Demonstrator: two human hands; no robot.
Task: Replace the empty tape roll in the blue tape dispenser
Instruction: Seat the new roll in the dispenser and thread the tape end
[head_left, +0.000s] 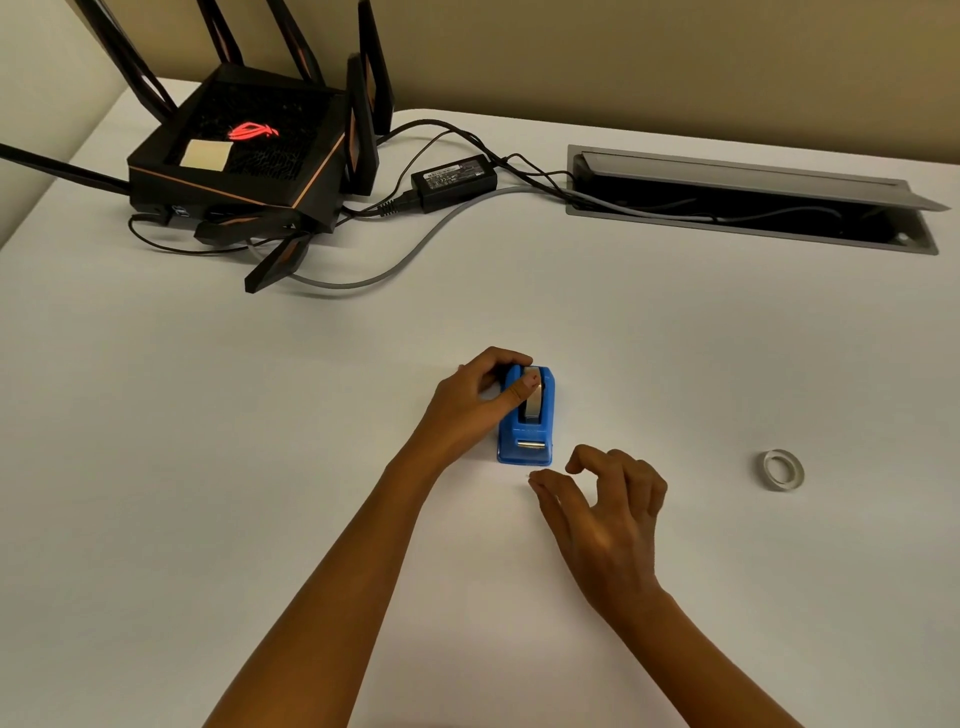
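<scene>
A right hand hovers with fingers loosely curled, holding nothing, just near-right of the blue tape dispenser at the white table's centre. The left hand grips the dispenser's far end, thumb on the roll. A spare ring lies well right; no label is legible on the far adapter.

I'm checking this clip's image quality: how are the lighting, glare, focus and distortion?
Head view: dim, warm, even light with soft shadows under the left hand and right hand; no harsh glare, only the router logo glowing red; wide-angle bending curves the table edge and cable tray; the blue tape dispenser and the loose tape ring look slightly soft.
</scene>
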